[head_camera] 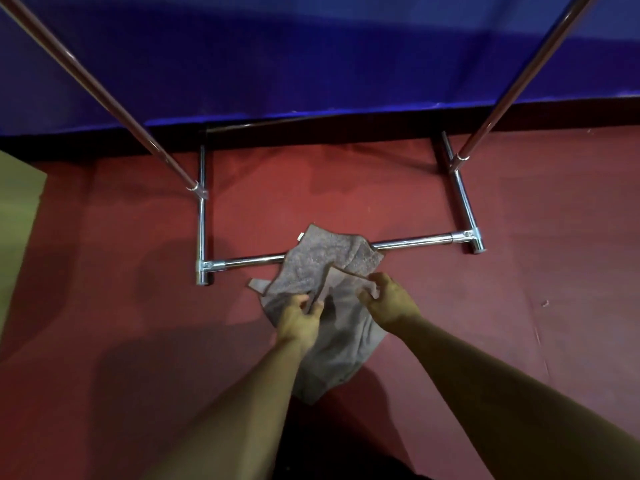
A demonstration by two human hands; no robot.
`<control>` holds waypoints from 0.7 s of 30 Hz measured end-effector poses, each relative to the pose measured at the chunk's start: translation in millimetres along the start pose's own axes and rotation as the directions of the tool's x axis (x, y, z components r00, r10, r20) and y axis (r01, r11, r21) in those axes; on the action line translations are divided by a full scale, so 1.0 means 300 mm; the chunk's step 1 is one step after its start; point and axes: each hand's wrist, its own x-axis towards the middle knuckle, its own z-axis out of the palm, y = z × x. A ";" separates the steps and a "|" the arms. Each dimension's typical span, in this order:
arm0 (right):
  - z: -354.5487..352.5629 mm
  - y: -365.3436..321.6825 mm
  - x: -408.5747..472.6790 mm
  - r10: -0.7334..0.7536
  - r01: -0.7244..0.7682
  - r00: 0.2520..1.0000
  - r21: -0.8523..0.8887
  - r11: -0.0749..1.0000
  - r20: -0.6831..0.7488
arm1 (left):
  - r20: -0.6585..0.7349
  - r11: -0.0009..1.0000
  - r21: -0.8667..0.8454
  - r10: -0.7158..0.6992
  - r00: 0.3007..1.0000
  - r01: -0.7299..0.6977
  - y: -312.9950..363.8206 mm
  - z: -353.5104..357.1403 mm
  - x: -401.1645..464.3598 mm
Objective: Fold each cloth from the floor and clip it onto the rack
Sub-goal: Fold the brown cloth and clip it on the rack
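While the grey cloth (pixel 332 292) is being held up just below the middle of the view, its crumpled upper part is overlapping the near chrome crossbar (pixel 412 242) of the rack (pixel 201 216), and its loose tail is hanging down toward 6 o'clock. The cloth is being pinched at its left fold by the left hand (pixel 299 318), with thumb and fingers curled onto the fabric. An edge of it at 3 o'clock is being touched by the right hand (pixel 389 301), whose fingers are bent loosely; whether fabric is actually being gripped there cannot be told. Open floor is being left at 9 and 3 o'clock of the cloth, outside the rack's base. Two slanted rack poles are being seen rising toward 11 and 1 o'clock, framing free space between them. The red floor (pixel 519 271) is being covered at 12 o'clock by a blue sheet (pixel 311 64), and a tan panel (pixel 17 209) is being cut off at 9 o'clock.
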 end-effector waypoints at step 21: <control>0.125 0.077 0.076 -0.035 0.036 0.999 0.131 0.991 -0.012 | 0.062 0.986 -0.157 0.067 0.996 -0.057 0.010 0.193 0.076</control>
